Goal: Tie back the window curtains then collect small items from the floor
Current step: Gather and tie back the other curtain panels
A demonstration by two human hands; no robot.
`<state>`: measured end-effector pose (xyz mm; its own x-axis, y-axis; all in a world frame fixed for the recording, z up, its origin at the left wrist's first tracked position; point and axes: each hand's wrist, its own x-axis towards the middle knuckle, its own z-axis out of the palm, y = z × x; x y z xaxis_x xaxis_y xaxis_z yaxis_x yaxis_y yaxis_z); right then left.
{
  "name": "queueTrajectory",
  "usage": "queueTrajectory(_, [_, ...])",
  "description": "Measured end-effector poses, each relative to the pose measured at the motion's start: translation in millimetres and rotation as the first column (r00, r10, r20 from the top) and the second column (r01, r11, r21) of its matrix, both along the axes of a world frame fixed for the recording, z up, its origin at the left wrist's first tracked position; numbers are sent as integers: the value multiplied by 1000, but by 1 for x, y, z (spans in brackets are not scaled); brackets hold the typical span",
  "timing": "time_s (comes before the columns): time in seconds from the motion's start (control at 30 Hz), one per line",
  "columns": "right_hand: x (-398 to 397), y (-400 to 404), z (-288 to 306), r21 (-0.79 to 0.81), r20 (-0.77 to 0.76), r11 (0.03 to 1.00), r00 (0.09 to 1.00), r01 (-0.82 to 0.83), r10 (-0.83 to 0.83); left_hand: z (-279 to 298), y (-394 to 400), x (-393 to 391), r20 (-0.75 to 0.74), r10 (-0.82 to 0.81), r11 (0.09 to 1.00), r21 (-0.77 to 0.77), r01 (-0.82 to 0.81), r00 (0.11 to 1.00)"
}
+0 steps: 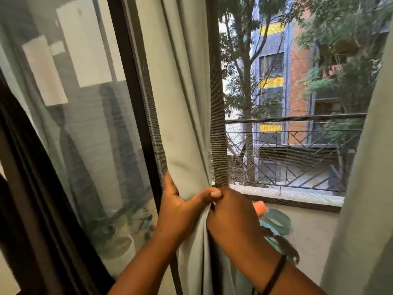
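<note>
Both hands are closed on the left curtain [182, 107], which hangs from 12 o'clock down to 6 o'clock against the dark window frame [136, 92]. The left hand [180, 207] wraps the cloth from the frame side, thumb lying across the front of the folds; the right hand [231, 218] closes on the same bundle from the window side, its fingers hidden behind the fabric. The two hands touch at the gather, judged to be bunching the panel into a narrow column ready for tying. No tie-back cord is visible, so the means of fastening cannot be told. A second curtain [365, 188] hangs loose at 3 o'clock, untouched. Beyond the mesh screen [297, 158], a balcony railing [295, 118]. The floor items are not clearly in view; only blurred teal and orange objects [274, 220] show at 4 o'clock.
</note>
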<state>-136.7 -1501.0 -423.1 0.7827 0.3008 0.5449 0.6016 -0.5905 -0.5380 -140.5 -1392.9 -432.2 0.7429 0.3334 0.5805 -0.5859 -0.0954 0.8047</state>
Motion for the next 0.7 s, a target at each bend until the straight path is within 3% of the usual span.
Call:
queueTrajectory(0.13, [7, 4, -7, 129, -60, 992, 998, 6, 2, -5, -4, 3, -9, 129, 987, 96, -128, 992])
queueTrajectory(0.2, [12, 4, -8, 2, -12, 1000, 1000, -22, 22, -7, 2, 3, -21, 157, 979, 134, -153, 987])
queueTrajectory(0.27, [13, 4, -10, -67, -67, 985, 986, -156, 152, -4, 11, 6, -22, 166, 979, 122, -162, 986])
queueTrajectory(0.33, [13, 5, -12, 11, -209, 918, 897, -396, 389, 1, 22, 8, -41, 144, 988, 61, -142, 989])
queueTrajectory(0.4, [18, -4, -13, 209, -327, 821, 753, -532, 571, 7, 33, 9, -133, 99, 995, 11, -98, 986])
queueTrajectory(0.47, [28, -17, -15, 453, -372, 766, 684, -456, 627, 9, 46, 7, -197, -14, 999, -45, 5, 980])
queueTrajectory(0.53, [41, -28, -16, 561, -401, 772, 719, -297, 568, 7, 59, 6, -230, -84, 996, -61, 72, 970])
queueTrajectory(0.63, [59, -31, -27, 466, -423, 852, 786, -238, 451, 3, 68, 6, -248, -104, 991, -104, 81, 963])
queueTrajectory(0.7, [61, -26, -38, 350, -443, 869, 756, -350, 482, 2, 67, 6, -265, -144, 984, -142, 109, 953])
